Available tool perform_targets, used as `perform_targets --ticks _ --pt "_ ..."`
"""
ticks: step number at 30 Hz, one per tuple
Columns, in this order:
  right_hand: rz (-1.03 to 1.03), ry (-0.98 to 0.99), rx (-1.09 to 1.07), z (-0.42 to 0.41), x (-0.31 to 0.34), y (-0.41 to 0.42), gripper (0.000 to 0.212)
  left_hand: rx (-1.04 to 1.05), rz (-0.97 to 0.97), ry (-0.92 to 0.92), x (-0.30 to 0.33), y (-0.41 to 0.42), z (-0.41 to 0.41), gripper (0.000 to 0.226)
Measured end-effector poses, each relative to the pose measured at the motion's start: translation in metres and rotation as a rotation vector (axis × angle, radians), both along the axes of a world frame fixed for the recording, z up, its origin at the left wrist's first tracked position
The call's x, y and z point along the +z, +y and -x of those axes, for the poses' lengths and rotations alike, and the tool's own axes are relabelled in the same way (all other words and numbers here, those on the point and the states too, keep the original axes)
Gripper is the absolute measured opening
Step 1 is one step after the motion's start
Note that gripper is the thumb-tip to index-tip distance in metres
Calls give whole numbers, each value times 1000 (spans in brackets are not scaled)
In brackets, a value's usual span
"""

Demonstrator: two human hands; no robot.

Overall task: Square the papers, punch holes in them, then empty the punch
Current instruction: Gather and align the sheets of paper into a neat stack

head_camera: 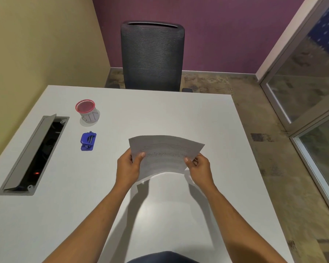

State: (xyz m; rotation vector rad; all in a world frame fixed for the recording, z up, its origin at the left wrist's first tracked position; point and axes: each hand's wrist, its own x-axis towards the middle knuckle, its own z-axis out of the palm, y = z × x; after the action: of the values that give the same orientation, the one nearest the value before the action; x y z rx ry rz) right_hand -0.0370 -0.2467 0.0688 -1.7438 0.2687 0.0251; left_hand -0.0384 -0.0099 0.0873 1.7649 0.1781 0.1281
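Papers held above the white table, near its centre, printed side up and bowed upward across the middle. Near edge lifted clear of the surface, shadow cast below toward 6 o'clock.

Left hand gripping the papers at their 9 o'clock edge, thumb on top, fingers underneath. Right hand gripping the 3 o'clock edge in the same manner, thumb on the printed face. Both hands closed on the sheets; neither touching the table.

Blue hole punch resting on the table at 9 o'clock from the papers, well apart from them, untouched. Small cup with a red rim and handwritten lettering on its side standing upright just beyond the punch, toward 12 o'clock of it; lettering too faint to read with certainty.

Cable hatch set into the table at far 9 o'clock, lid open. Dark office chair at 12 o'clock behind the table's far edge.
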Motion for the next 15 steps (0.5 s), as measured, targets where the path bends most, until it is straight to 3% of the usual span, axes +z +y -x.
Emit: perform_targets --ticks 4,7,10,15 --pt "-78 29 -86 7 -6 -11 39 32 156 50 8 -3 -2 9" --pt "-338 264 -164 22 -20 -24 60 70 293 93 13 -7 -1 13" --pt "-583 386 -107 38 -43 -35 56 89 436 104 16 -10 1 16" --pt "-902 297 9 43 -48 -29 48 120 575 148 12 -20 8 12"
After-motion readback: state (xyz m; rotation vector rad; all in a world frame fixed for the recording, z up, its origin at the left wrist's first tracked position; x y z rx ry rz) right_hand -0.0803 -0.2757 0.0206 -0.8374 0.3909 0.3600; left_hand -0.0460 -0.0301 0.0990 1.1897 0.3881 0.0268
